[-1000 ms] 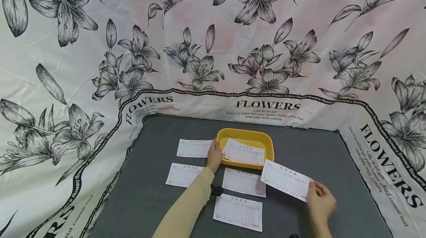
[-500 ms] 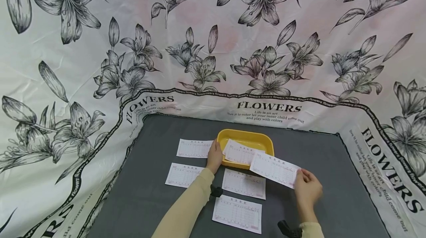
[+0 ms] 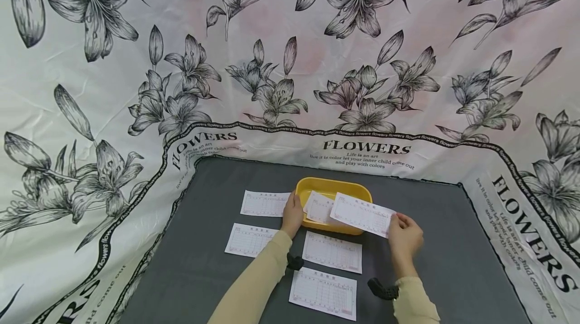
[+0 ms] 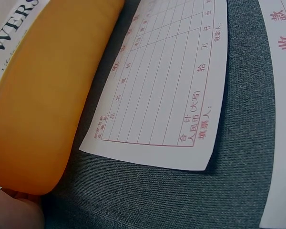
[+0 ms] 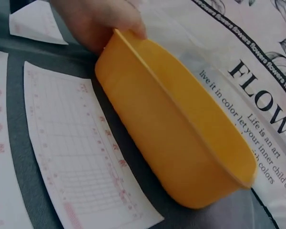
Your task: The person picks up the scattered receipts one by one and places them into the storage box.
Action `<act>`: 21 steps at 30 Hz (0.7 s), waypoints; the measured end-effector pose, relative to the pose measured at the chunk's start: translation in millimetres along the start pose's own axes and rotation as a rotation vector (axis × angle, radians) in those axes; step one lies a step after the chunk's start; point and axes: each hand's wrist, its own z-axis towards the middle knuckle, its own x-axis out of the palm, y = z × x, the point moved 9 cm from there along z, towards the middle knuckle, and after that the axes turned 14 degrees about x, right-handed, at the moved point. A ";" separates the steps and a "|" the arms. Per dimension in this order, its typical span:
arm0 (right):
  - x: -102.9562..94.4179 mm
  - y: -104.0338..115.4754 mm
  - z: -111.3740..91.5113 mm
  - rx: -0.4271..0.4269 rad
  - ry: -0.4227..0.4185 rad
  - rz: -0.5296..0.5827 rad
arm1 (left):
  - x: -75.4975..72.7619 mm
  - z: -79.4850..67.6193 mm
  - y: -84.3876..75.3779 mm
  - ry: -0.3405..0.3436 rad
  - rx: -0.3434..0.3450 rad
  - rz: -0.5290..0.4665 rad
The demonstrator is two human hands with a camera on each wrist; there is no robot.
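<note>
My left hand (image 3: 292, 214) grips the left end of a yellow plastic tray (image 3: 333, 183); in the right wrist view its thumb (image 5: 133, 24) lies over the tray's rim. Between thumb and fingers, my right hand (image 3: 406, 237) pinches the right edge of a white printed receipt slip (image 3: 362, 213). That slip overlaps the tray's right half in the head view. Inside the tray, other receipt slips (image 3: 318, 208) lie partly hidden behind it. In the left wrist view, a slip with red print (image 4: 157, 95) lies beside the tray's yellow wall (image 4: 52, 95).
Two receipt slips lie in front of the tray, one nearer the tray (image 3: 333, 252) and one nearer me (image 3: 323, 294). To the left are two more, an upper slip (image 3: 264, 203) and a lower slip (image 3: 249, 239). A flower-printed sheet (image 3: 272, 152) borders the grey tabletop (image 3: 453, 223).
My right hand has moved left and away from me, bringing the pinched receipt slip from right of the tray to over it. The left hand keeps its grip on the tray.
</note>
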 end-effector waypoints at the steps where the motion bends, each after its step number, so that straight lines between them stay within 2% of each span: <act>1: 3.2 1.2 0.6 -0.001 0.006 0.001 | -0.1 0.1 -0.4 -0.002 0.003 0.001; 9: 23.9 6.7 3.2 -0.025 0.038 0.007 | -0.1 -0.2 -0.6 -0.012 0.001 0.006; 14: 33.6 7.2 3.3 -0.047 0.024 -0.006 | 0.0 0.1 1.7 -0.015 -0.009 0.016; 21: 48.6 11.1 1.6 -0.065 0.030 -0.018 | -1.6 0.2 -1.8 -0.019 0.012 0.026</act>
